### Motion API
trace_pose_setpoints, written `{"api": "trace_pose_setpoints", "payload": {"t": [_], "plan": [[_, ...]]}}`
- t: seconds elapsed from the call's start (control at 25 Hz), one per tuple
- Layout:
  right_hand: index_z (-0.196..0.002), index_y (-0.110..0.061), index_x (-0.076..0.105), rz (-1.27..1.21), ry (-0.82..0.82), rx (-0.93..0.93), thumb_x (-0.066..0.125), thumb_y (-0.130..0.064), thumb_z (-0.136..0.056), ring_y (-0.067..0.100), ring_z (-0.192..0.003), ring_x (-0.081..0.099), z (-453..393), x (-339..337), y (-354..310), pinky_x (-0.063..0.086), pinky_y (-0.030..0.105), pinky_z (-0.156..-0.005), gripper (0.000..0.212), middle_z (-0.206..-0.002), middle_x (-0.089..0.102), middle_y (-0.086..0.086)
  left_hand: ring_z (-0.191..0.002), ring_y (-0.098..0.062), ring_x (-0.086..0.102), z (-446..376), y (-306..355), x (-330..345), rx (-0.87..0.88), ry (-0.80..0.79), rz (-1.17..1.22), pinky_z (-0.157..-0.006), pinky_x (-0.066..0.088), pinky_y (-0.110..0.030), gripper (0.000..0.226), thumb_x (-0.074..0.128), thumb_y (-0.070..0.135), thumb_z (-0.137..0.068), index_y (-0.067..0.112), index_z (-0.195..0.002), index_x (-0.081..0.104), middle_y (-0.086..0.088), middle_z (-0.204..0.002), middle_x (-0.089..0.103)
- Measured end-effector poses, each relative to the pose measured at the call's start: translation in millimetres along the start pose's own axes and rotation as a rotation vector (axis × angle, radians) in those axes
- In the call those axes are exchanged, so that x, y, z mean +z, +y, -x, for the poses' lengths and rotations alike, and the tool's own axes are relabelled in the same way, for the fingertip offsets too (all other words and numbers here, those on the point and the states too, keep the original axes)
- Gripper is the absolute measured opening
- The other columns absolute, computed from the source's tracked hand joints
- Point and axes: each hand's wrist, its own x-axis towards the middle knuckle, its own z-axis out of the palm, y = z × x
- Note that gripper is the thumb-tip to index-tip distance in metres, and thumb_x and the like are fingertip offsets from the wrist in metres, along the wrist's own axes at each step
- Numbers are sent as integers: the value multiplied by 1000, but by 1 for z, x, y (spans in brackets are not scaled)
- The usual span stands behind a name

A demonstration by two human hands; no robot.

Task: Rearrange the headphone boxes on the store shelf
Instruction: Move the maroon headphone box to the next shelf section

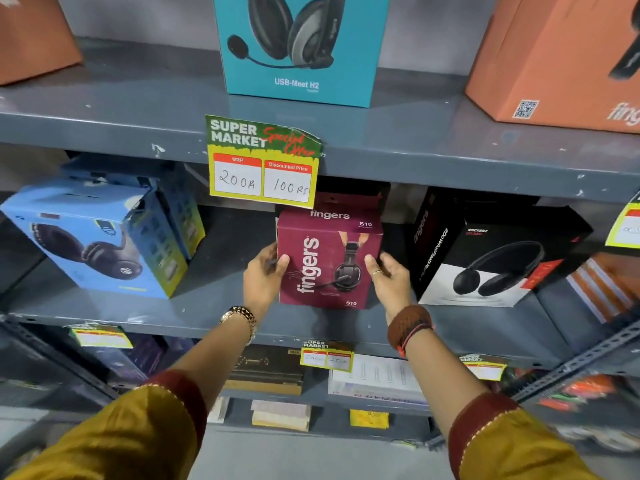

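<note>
Facing a grey metal shelf [214,306], I have my left hand [263,278] and right hand [389,278] clamped on the sides of the maroon box [329,261], upright between them. Left of them sits a blue box [97,244]; right, a black box [491,258]; above, a price tag [263,161].

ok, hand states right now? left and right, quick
Left hand: closed on the left edge of the maroon fingers box, thumb on the front.
Right hand: closed on the same box's right edge, thumb on the front.
</note>
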Motion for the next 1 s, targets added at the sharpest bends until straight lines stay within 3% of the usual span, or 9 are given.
{"api": "trace_pose_setpoints", "payload": {"t": [0.2,0.32,0.56,0.76,0.88,1.0], "plan": [[-122,-18,59,24,3,-19,64,-43,-78,18,-112,59,26,-7,-8,46,45,-101,51,-122,65,1,-92,-18,70,32,-11,-28,-31,50,-19,-84,57,-42,67,63,60,-65,26,-123,60,-4,-105,73],[-120,-15,61,39,3,-40,66,-40,-78,19,-109,61,39,0,-12,48,45,-98,49,-118,68,4,-86,-15,72,50,-11,-46,-20,99,-40,-82,58,-44,55,67,52,-73,29,-122,60,-1,-102,74],[-110,-21,66,53,-104,-101,63,-41,-80,19,-102,63,59,43,-24,50,50,-93,36,-98,69,-6,-86,-15,72,69,-12,-97,6,206,18,-81,58,-44,67,63,67,-62,31,-119,62,1,-102,75],[-111,-20,66,9,-221,-123,63,-35,-82,17,-102,63,70,108,-33,50,48,-95,33,-102,69,-4,-87,-18,70,76,-17,-154,-15,322,-23,-76,58,-39,44,63,41,-83,26,-124,59,-5,-95,73],[-112,-16,65,-17,-227,-129,61,-28,-85,17,-100,63,71,144,-30,50,47,-94,30,-104,68,-4,-99,-19,69,68,-32,-180,-6,266,65,-85,57,-43,40,62,32,-86,23,-124,59,-3,-110,71],[-116,-12,61,-20,-198,-110,59,-25,-86,22,-109,61,66,168,-20,48,49,-98,33,-116,67,8,-117,-19,61,56,-48,-193,-26,210,91,-96,51,-43,37,59,15,-88,22,-125,55,0,-124,65]]}}
